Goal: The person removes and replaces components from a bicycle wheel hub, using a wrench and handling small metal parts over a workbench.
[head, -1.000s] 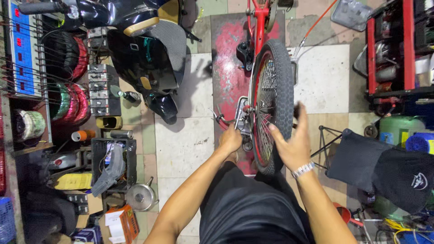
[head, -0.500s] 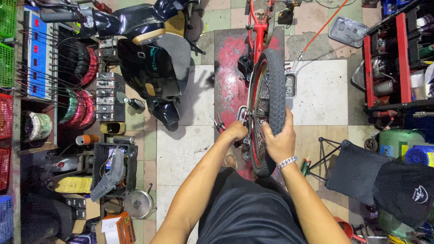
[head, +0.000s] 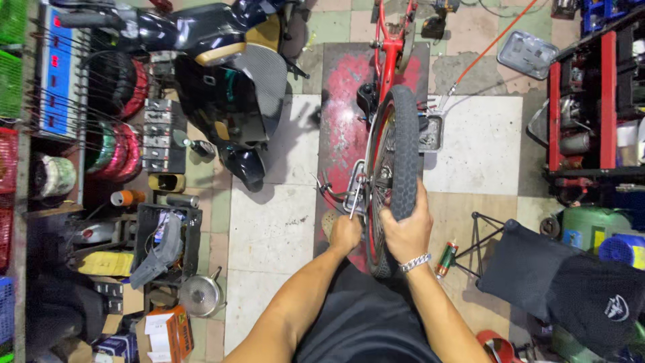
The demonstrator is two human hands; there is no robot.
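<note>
Currently: red bicycle (head: 388, 40) upright on red-stained floor slab (head: 342, 101), rear wheel (head: 393, 168) with knobby black tyre nearest. Right hand (head: 406, 232) clamped over tyre tread, wristband on. Left hand (head: 345, 234) fisted just left of wheel, gripping thin metal tool (head: 354, 202) by hub.

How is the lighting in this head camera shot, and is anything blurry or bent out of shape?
Head view: even overhead light, soft shadows under the dark blue scooter; shiny highlights glare on its bodywork. The knobby black bicycle tyre, left hand and right hand look sharp. The wide lens bows the red metal shelf rack and the edges; the left-side clutter sits dim.
</note>
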